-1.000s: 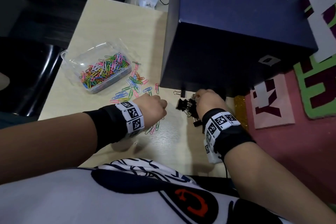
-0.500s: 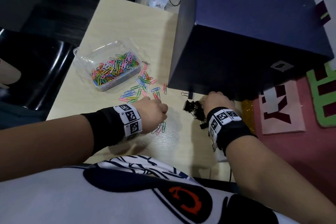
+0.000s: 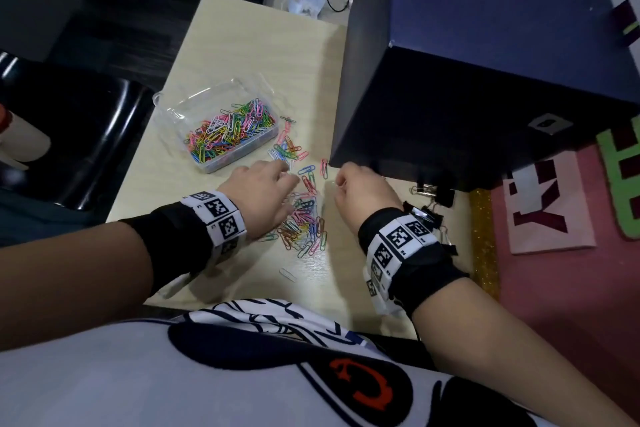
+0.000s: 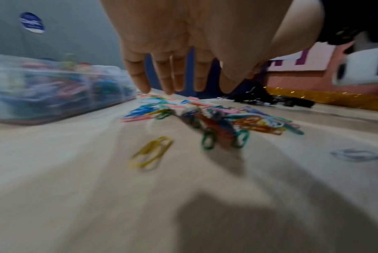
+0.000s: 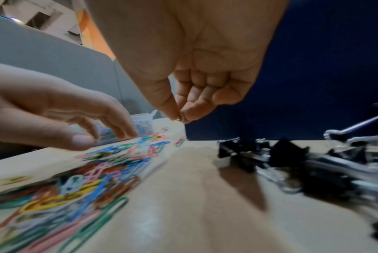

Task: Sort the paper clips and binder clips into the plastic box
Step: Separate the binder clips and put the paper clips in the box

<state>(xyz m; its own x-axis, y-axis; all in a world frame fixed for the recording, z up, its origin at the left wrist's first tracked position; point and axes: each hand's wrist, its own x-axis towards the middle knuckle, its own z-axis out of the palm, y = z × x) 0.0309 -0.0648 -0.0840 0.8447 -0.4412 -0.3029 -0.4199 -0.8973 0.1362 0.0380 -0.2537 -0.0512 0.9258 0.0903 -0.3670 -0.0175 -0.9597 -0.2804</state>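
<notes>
Each forearm wears a black wristband [image 3: 169,236], and over each band runs a strap of white square tiles [image 3: 218,215] printed with black-and-white square code marks. The right wrist's band [image 3: 429,270] carries the same kind of white tiles [image 3: 401,239], which wrap down its side. The person's shirt [image 3: 104,374] is white with dark navy shapes, thin navy lines and a red letter-like mark [image 3: 360,381].
</notes>
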